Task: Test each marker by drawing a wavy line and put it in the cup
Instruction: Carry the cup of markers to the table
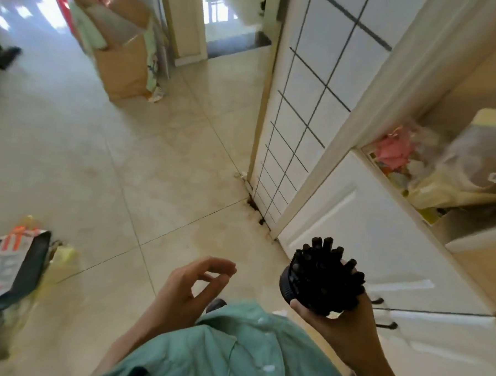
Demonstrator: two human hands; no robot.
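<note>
Beige floor tiles [123, 141] fill most of the blurred head view, with a cardboard box [124, 63] leaning near a doorway at eleven o'clock, a white gridded door [305, 104] at one o'clock, a shelf of bagged clutter [449, 169] at three o'clock, and a heap of packaging [16, 262] on the floor at nine o'clock. At five o'clock the right hand [340, 325] grasps a black cup [289, 282] from below, fingers curled round its wall; the cup is tipped toward the camera and packed with black markers [327, 278] that fan out of its mouth. The left hand [190, 288] hangs free at six o'clock above a green shirt [232, 348], holding nothing, fingers loosely bent with thumb and forefinger nearly meeting. No paper, desk or drawn line shows anywhere here, and the person appears to be standing, so my reading is that the cup is merely being carried and the testing is either not yet started or already finished; which, I cannot tell. If it is still ahead, the next move calls for a flat writing surface, setting the cup down upright, and pulling out a single marker with the free hand.
</note>
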